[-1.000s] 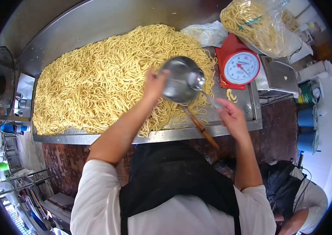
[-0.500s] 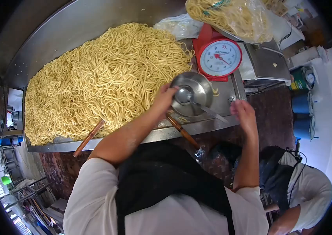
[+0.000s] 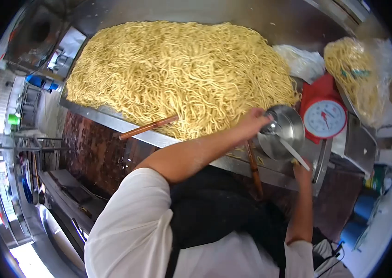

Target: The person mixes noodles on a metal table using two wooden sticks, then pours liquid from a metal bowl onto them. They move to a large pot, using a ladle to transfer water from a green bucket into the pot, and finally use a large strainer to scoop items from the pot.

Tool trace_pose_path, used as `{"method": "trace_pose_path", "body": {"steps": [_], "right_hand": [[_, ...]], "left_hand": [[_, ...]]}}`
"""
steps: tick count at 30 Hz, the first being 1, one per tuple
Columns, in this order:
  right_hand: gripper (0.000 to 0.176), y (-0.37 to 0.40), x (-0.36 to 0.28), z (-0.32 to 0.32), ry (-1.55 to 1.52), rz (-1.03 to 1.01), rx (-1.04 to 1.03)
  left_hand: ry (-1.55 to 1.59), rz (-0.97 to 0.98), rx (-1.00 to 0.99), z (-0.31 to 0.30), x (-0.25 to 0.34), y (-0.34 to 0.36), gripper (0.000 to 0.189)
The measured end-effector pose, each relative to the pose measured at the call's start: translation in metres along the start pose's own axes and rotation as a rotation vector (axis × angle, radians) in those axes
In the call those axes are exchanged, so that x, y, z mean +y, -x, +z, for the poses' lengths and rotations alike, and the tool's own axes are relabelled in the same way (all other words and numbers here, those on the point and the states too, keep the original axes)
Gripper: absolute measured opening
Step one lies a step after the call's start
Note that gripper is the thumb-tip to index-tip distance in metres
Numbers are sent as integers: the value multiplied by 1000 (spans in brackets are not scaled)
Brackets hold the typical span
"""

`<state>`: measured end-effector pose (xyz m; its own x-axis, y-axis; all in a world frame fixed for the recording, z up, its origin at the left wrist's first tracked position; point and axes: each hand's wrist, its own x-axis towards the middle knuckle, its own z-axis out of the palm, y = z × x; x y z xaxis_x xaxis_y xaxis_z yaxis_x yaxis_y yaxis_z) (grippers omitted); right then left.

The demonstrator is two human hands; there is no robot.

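Observation:
At its left rim, the shiny metal bowl (image 3: 292, 124) is held by my left hand (image 3: 256, 121), thumb and fingers pressed together. A ladle (image 3: 294, 152) lies in the bowl, its flat handle sticking out over the lower right rim. My right hand (image 3: 303, 172) is just below the bowl, beside the ladle's handle end; its fingers are partly hidden and blurred. A large heap of yellow noodles (image 3: 173, 74) fills the metal trough. Two wooden sticks, one on the left (image 3: 147, 127) and one near my body (image 3: 254, 171), lean over the trough's front edge.
A red dial scale (image 3: 324, 118) stands right of the bowl. Behind it are a clear bag of noodles (image 3: 358, 78) and a white plastic bag (image 3: 301, 62). The trough's metal edge (image 3: 108, 121) runs along the front. Another person's pale clothing (image 3: 332, 264) shows at lower right.
The camera view has turned, so the trough and scale appear farther right. My right hand has come in close under the bowl. My left hand still holds the bowl's rim.

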<state>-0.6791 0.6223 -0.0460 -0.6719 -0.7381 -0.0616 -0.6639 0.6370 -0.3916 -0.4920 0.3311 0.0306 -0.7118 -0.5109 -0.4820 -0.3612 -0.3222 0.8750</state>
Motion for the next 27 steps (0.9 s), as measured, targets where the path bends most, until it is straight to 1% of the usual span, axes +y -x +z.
{"method": "trace_pose_path", "body": {"steps": [1, 2, 3, 5, 7, 8, 10, 11, 12, 14, 15, 16, 17, 18, 19, 20, 21, 22, 23, 24, 25, 26, 27], "right_hand": [[12, 12, 4, -5, -115, -21, 39], [13, 20, 24, -11, -393, 113, 34], [14, 26, 40, -14, -672, 255, 24], [16, 36, 28, -55, -983, 467, 218], [14, 49, 73, -81, -799, 385, 432], [14, 56, 71, -95, -793, 402, 451], [14, 69, 46, -138, -524, 200, 702], [14, 80, 33, -155, -506, 221, 723], [17, 88, 17, -168, -484, 212, 728], [19, 97, -10, -180, -467, 190, 731], [21, 99, -23, -180, -559, 231, 708], [22, 97, -39, -181, -656, 264, 674], [22, 94, -61, -181, -645, 331, 649], [22, 86, -67, -175, -669, 288, 616], [22, 79, -73, -168, -834, 262, 571], [23, 69, -80, -161, -999, 232, 509], [24, 56, -86, -156, -989, 250, 455], [24, 41, -93, -153, -970, 267, 402], [24, 27, -103, -147, -994, 214, 349], [22, 14, -131, -141, -883, 218, 367], [23, 1, -145, -135, -916, 110, 252], [23, -15, -159, -126, -947, 0, 129], [25, -23, -192, -115, -902, 11, 94]], "left_hand": [[-13, 19, -48, 7, -1, -1, 67], [-28, 35, -98, 14, -4, -4, 67], [-84, 54, -83, 25, -11, -9, 65], [-150, 76, -66, 50, -29, -19, 64], [-118, 114, -90, 76, -46, -26, 61], [-124, 114, -115, 85, -53, -30, 61], [-147, 119, -98, 110, -62, -33, 59], [-126, 66, -110, 120, -63, -34, 55], [-127, 70, -134, 129, -66, -35, 55], [-132, -3, -156, 141, -72, -44, 60], [-128, 3, -144, 145, -74, -48, 60], [-169, 10, -181, 151, -80, -52, 63], [-208, 17, -201, 152, -83, -56, 66], [-222, -40, -231, 150, -78, -56, 70], [-388, 41, -211, 149, -72, -53, 70], [-491, 165, -297, 157, -91, -74, 72], [-559, 162, -317, 151, -80, -68, 71], [-421, 234, -355, 136, -70, -55, 67], [-528, 248, -373, 122, -50, -41, 52], [-495, 342, -297, 127, -61, -44, 42], [-465, 430, -215, 121, -68, -51, 32], [-428, 389, -413, 66, -32, -9, 41], [-445, 423, -369, 30, -26, 10, 45]]}}
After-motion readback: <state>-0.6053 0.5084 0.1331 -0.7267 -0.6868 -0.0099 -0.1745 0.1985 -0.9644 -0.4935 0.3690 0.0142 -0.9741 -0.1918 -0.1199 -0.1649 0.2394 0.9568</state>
